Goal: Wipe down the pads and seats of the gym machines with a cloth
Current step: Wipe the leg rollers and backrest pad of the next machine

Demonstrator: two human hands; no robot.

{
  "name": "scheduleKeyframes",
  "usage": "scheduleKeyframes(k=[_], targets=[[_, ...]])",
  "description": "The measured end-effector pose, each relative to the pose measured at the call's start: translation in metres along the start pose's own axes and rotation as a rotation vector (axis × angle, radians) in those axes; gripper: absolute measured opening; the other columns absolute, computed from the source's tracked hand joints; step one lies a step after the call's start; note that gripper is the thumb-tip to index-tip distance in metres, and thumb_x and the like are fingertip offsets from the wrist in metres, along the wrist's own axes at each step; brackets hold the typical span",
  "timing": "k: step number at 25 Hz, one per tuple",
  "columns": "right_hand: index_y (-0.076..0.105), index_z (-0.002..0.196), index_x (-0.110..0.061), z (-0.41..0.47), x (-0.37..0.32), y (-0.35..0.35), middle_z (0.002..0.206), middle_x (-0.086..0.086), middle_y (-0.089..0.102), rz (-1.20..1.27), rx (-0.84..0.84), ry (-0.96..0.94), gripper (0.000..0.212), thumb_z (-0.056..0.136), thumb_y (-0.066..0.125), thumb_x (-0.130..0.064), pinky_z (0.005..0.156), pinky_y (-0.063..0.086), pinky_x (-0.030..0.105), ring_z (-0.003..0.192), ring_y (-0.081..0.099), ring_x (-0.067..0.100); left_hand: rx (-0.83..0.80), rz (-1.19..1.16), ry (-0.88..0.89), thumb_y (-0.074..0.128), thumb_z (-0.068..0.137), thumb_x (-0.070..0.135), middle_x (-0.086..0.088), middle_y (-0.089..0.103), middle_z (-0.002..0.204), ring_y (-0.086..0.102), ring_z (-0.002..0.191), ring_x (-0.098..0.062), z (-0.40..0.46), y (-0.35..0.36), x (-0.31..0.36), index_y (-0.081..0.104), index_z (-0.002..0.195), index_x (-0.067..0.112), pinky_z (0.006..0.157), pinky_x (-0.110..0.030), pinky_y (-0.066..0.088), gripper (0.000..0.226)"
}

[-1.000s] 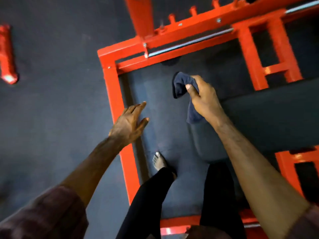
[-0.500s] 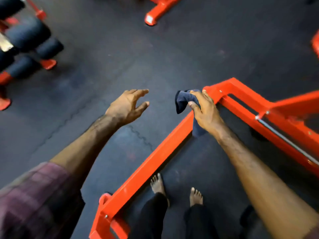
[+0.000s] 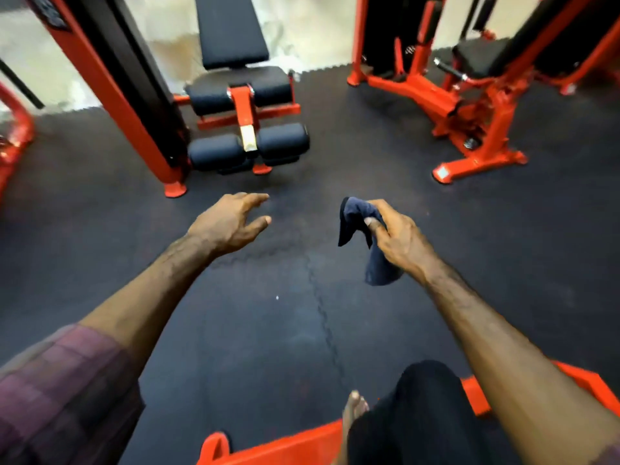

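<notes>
No legible txt/labels on any equip.

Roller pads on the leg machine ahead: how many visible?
4: upper left, upper right, lower left, lower right. More may hide behind the frame.

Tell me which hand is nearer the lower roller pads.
Left. The left hand hangs open just below the roller pads; the right hand, gripping the cloth, is farther off to their right.
</notes>
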State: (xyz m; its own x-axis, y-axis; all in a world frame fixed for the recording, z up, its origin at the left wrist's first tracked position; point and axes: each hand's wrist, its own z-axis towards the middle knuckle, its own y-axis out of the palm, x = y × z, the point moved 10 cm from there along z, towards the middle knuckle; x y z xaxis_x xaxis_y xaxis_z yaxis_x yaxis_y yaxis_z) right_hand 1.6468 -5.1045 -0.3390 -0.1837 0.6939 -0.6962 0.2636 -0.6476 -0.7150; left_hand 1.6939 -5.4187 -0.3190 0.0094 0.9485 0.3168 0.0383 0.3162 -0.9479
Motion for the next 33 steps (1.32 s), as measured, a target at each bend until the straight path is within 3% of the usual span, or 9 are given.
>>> scheduleKeyframes(k=[8, 14, 24, 27, 33], targets=[[0.058, 0.132, -0.029, 0.191, -0.093, 0.020, 0.133, 0.007, 0.068, 0.020, -0.109, -0.164, 0.027, 0.106, 0.054, -0.024, 0.098, 0.049, 0.043, 0.122, 0.062, 0.028, 0.108, 0.023, -0.194, 0.057, 0.099, 0.054, -0.003, 0.057, 0.151, 0.050, 0.140, -0.028, 0.092, -0.075, -0.080, 0.051, 0.153, 0.026, 0.112, -0.049, 0.047, 0.061], [0.059, 0.133, -0.025, 0.340, -0.098, 0.028, 0.133, 0.010, 0.068, 0.059, -0.267, -0.116, 0.029, 0.105, 0.052, -0.023, 0.095, 0.050, 0.039, 0.123, 0.063, 0.030, -0.030, -0.098, -0.391, 0.054, 0.100, 0.058, -0.001, 0.054, 0.153, 0.048, 0.141, -0.028, 0.208, -0.047, -0.121, 0.047, 0.156, 0.029, 0.113, -0.049, 0.045, 0.063], [0.060, 0.134, -0.028, 0.535, -0.120, -0.002, 0.132, 0.002, 0.069, 0.073, -0.300, -0.149, 0.030, 0.107, 0.049, -0.025, 0.100, 0.049, 0.040, 0.124, 0.062, 0.024, 0.006, -0.235, -0.545, 0.050, 0.091, 0.059, -0.004, 0.057, 0.148, 0.050, 0.137, -0.029, 0.345, -0.061, -0.164, 0.050, 0.153, 0.024, 0.112, -0.049, 0.046, 0.071], [0.061, 0.133, -0.024, 0.609, -0.135, 0.004, 0.129, 0.002, 0.069, 0.065, -0.319, -0.184, 0.029, 0.107, 0.050, -0.021, 0.097, 0.047, 0.035, 0.121, 0.063, 0.022, 0.036, -0.231, -0.560, 0.052, 0.092, 0.059, -0.005, 0.057, 0.148, 0.052, 0.137, -0.032, 0.414, -0.070, -0.200, 0.052, 0.152, 0.022, 0.113, -0.049, 0.044, 0.071], [0.061, 0.135, -0.021, 0.792, -0.152, 0.035, 0.126, 0.001, 0.069, 0.041, -0.331, -0.219, 0.029, 0.108, 0.050, -0.020, 0.092, 0.044, 0.033, 0.119, 0.062, 0.022, 0.094, -0.273, -0.583, 0.037, 0.082, 0.070, -0.004, 0.057, 0.146, 0.053, 0.133, -0.031, 0.580, -0.070, -0.288, 0.051, 0.151, 0.026, 0.110, -0.052, 0.047, 0.083]])
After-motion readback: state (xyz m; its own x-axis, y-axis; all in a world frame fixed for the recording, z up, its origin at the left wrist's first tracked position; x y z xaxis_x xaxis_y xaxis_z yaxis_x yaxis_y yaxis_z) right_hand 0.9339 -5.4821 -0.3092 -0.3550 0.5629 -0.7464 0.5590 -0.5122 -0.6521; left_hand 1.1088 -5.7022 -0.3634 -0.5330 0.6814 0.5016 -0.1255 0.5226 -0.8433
